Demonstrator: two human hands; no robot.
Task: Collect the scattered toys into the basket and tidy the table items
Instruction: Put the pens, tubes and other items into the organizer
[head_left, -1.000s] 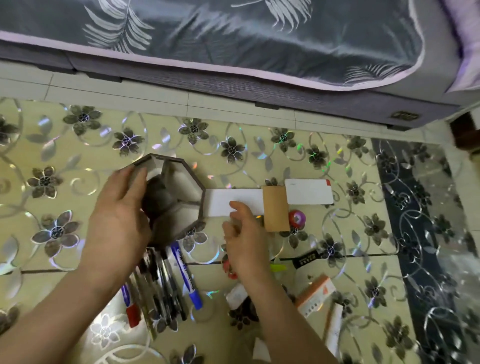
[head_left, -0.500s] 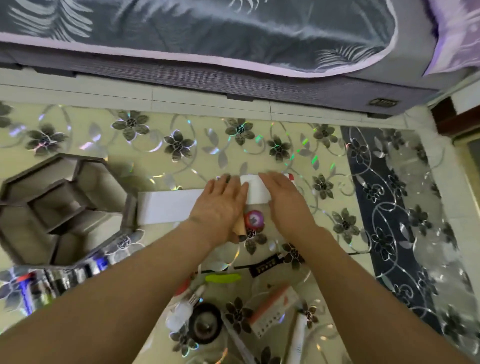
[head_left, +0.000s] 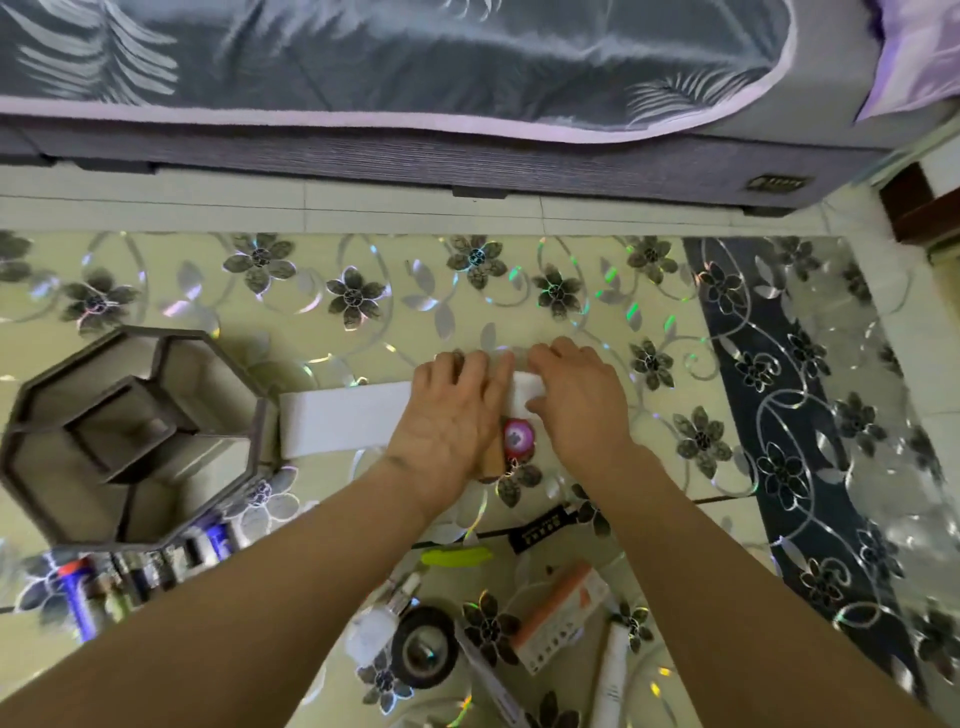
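White card strip is being pressed flat on the bench by both hands, left hand and right hand lying open-palmed, gripping nothing, probably to gather it.

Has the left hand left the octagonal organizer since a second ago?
Yes. The left hand has moved right, off the organizer, onto the white strip beside the right hand.

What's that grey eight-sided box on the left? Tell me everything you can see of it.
The grey octagonal organizer looks like cardboard or thin board, with a dark rim and paler inner walls. Dividers split it into a small central well ringed by several outer compartments, and all that show look empty. It stands open-topped on the flowered table, at its left. A white strip of card meets its right wall, and pens lie along its near edge. Neither hand touches it.
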